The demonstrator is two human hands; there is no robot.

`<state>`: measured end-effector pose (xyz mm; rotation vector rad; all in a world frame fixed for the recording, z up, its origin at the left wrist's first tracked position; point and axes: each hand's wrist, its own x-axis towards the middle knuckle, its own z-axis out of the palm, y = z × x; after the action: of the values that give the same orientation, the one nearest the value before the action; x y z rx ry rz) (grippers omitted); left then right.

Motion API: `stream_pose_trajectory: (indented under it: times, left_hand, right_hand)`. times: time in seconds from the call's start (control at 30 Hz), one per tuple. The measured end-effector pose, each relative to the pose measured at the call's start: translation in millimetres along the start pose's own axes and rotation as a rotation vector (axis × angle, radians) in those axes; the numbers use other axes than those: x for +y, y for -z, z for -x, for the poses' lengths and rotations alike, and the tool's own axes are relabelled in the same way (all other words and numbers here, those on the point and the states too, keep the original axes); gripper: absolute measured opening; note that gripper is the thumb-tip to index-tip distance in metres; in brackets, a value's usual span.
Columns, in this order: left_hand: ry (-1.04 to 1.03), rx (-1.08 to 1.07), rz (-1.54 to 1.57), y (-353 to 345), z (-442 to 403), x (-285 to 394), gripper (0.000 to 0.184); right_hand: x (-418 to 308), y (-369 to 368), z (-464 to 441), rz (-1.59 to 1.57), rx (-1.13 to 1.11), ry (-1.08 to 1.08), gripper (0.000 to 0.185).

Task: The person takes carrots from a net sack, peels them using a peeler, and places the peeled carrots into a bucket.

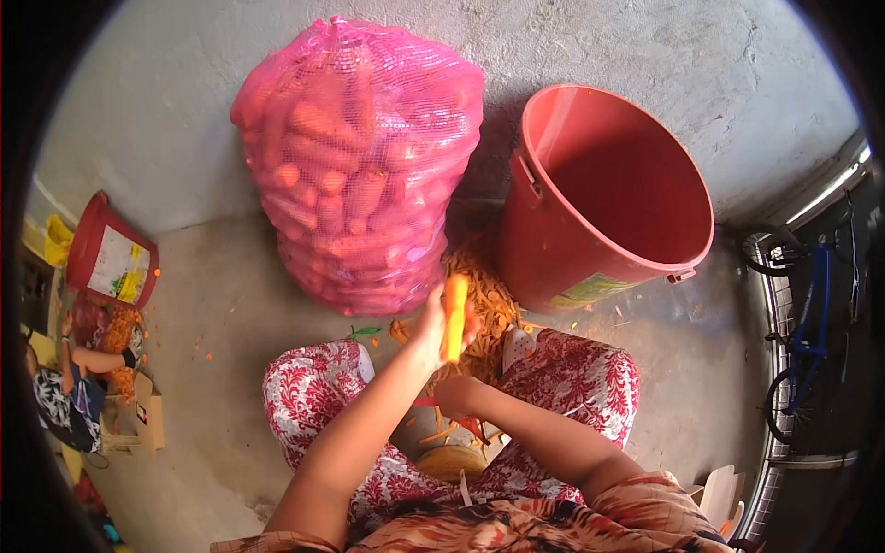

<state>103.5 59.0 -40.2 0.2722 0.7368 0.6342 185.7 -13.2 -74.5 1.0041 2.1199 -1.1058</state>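
Observation:
My left hand (433,324) is closed around a peeled orange carrot (455,318), held upright over the floor between my knees. Lower down, my right hand (461,398) is curled with its fingers mostly hidden. Thin red parts of some object show beside it, but its kind is unclear. Beneath both hands lies a heap of carrot peelings (493,309). A large pink mesh sack (359,175) full of carrots stands upright ahead of my left hand. Ahead and to the right is a tall red bucket (553,249), its visible inside showing nothing.
A grey wall (627,46) rises behind the sack. Far left, another person (69,396) sits near a red bucket (106,253) and a pile of orange pieces (124,332). A blue bicycle (811,341) stands at the right. Cardboard (719,498) lies at lower right.

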Motion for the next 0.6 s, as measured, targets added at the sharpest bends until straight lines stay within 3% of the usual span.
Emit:
stream_pose_trajectory:
  times: [0.03, 0.1, 0.2, 0.23, 0.27, 0.33, 0.4, 0.47, 0.5, 0.53, 0.57, 0.6]
  left_hand:
    - [-0.057, -0.123, -0.038, -13.5, -7.4, 10.1, 0.045]
    - [-0.278, 0.116, -0.074, -76.4, -34.0, 30.8, 0.040]
    - [-0.520, -0.058, -0.255, -164.4, -71.2, 59.6, 0.040]
    - [-0.464, -0.062, -0.422, -192.0, -79.7, 70.7, 0.042]
    - [-0.547, 0.037, -0.629, -203.5, -93.8, 74.3, 0.041]
    - [-0.666, 0.301, -1.053, -226.4, -122.7, 81.4, 0.044]
    - [-0.798, 0.189, -1.341, -214.9, -104.7, 87.5, 0.039]
    - [-0.878, 0.143, -1.552, -176.2, -83.1, 79.0, 0.034]
    - [-0.772, 0.135, -1.653, -153.1, -80.4, 74.0, 0.030]
    - [-0.538, 0.161, -1.901, -143.2, -58.9, 74.3, 0.028]
    - [-0.470, 0.182, -2.065, -133.5, -48.5, 75.0, 0.026]
    - [-0.547, 0.227, -2.072, -134.1, -33.8, 82.1, 0.026]
  right_hand:
    - [-2.5, 0.8, 2.2, 0.018, -0.034, -0.001, 0.019]
    - [-4.9, 4.0, 3.6, 0.056, -0.102, 0.000, 0.020]
    - [13.3, -26.2, -28.4, 0.026, 0.056, 0.094, 0.019]
    - [24.3, -44.7, -50.0, 0.057, 0.130, 0.152, 0.019]
    - [38.3, -63.7, -75.6, 0.090, 0.205, 0.209, 0.019]
    - [-1.5, 6.3, -1.4, 0.030, -0.003, 0.090, 0.018]
    - [19.5, -23.6, -32.7, 0.049, 0.132, 0.126, 0.018]
    - [15.2, -20.2, -28.3, 0.007, 0.104, 0.074, 0.020]
    - [7.0, -7.4, -13.4, 0.005, 0.066, 0.060, 0.020]
    - [0.6, 3.6, 0.4, 0.004, 0.030, 0.046, 0.020]
    - [-2.3, 10.7, 10.8, 0.006, -0.010, 0.034, 0.021]
    - [-2.5, 12.9, 17.2, 0.002, -0.006, 0.053, 0.020]
